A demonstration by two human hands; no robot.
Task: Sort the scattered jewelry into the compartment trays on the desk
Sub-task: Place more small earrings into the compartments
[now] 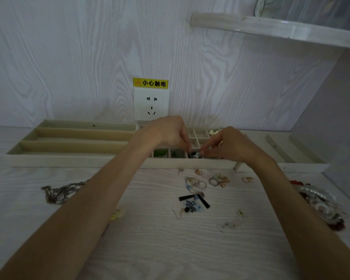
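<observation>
Left hand: your left hand (166, 132) hung over the front row of the beige velvet tray of small square compartments (198, 138), fingertips curled down and pinching one end of a small black-and-white beaded piece (194, 154).
Right hand: your right hand (230, 146) met it from the other side, thumb and forefinger pinched on the piece's far end.
Where the piece was: right at the front-row compartment, next to two compartments that already held green items (160, 152); whether it touched the floor of the cell, I could not tell.
Step in hand: by my reading, you were laying that piece down into its cell.
How to do it well: you wanted both ends inside the walls before letting go, one hand at a time, so nothing draped over a divider.
Watch out: your forearms crossed above the loose rings and earrings (198, 183) on the pale wood-grain desk (170, 249); a low wrist could have swept them.
Left to sort: the silver chain tangle (63, 191) at your left, the pearl and red bead heap (319, 201) at your right; the long-slotted beige tray (79, 146) looked fit for chains.
</observation>
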